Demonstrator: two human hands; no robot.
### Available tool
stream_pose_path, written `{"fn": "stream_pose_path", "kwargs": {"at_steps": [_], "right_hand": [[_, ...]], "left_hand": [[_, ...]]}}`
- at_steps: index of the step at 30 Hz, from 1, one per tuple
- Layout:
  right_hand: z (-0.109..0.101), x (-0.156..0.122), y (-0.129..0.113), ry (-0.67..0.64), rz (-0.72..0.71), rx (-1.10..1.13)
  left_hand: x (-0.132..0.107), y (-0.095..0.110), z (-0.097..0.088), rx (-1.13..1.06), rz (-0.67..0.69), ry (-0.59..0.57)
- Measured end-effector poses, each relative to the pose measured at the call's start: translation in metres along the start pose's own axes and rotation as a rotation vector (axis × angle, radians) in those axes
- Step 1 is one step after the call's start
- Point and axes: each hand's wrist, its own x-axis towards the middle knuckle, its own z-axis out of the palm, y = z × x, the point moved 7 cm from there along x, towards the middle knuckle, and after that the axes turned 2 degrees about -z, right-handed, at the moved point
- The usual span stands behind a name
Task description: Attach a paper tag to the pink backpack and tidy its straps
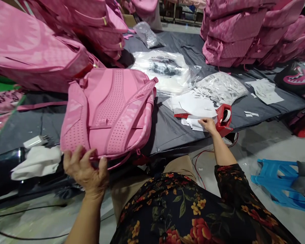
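A pink backpack [109, 112] lies strap side up on the dark grey table cover [167, 128]. My left hand [87, 171] grips its near bottom edge, fingers curled over the fabric. My right hand [208, 124] reaches out to a stack of white paper cards [193, 112] beside a red tape dispenser [223, 118]; its fingertips rest on the cards, and whether they pinch one is hidden.
Piles of pink backpacks [40, 44] rise at the back left and back right [244, 30]. Clear plastic bags [167, 69] and paper slips [265, 89] lie on the cover. A blue plastic stool [277, 183] stands on the floor at right. White cloth [37, 164] lies at left.
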Motion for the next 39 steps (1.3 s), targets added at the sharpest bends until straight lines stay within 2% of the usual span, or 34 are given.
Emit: {"fn": "stream_pose_path", "kwargs": {"at_steps": [2, 4, 8, 10, 13, 16, 18, 22, 26, 28, 31, 34, 36, 39], "right_hand": [[-0.002, 0.005, -0.002, -0.027, -0.011, -0.034], [-0.004, 0.006, -0.004, -0.029, -0.025, -0.064], [-0.008, 0.001, -0.008, 0.054, -0.124, -0.089], [-0.008, -0.001, -0.008, 0.103, -0.151, -0.086], [-0.007, 0.001, -0.003, 0.132, -0.089, -0.083], [-0.008, 0.003, -0.002, 0.154, -0.047, -0.13], [-0.009, 0.003, -0.004, 0.145, -0.072, -0.15], [-0.009, 0.002, -0.004, 0.12, -0.127, -0.081], [-0.012, 0.009, -0.003, 0.139, -0.046, -0.063], [-0.018, 0.012, -0.011, 0.118, -0.056, -0.079], [-0.036, 0.001, -0.045, 0.092, -0.255, -0.105], [-0.042, -0.034, -0.088, -0.053, -0.418, -0.085], [-0.032, -0.063, -0.114, -0.244, -0.395, -0.029], [-0.001, -0.107, -0.145, -0.612, -0.292, 0.104]], "left_hand": [[-0.002, 0.024, -0.003, -0.03, 0.033, 0.02], [-0.006, 0.052, -0.001, -0.066, 0.11, -0.024], [-0.015, 0.103, 0.007, -0.171, 0.297, -0.12], [-0.018, 0.122, 0.013, -0.248, 0.351, -0.15], [-0.021, 0.143, 0.025, -0.342, 0.38, -0.208], [-0.024, 0.156, 0.036, -0.386, 0.384, -0.251], [-0.027, 0.161, 0.041, -0.418, 0.385, -0.289], [-0.034, 0.164, 0.048, -0.5, 0.35, -0.386], [-0.039, 0.166, 0.058, -0.56, 0.304, -0.448], [-0.042, 0.169, 0.065, -0.62, 0.313, -0.493], [-0.046, 0.173, 0.078, -0.741, 0.348, -0.599], [-0.044, 0.176, 0.096, -0.799, 0.318, -0.696], [-0.038, 0.181, 0.112, -0.808, 0.228, -0.736], [-0.032, 0.196, 0.141, -0.879, 0.03, -0.816]]}}
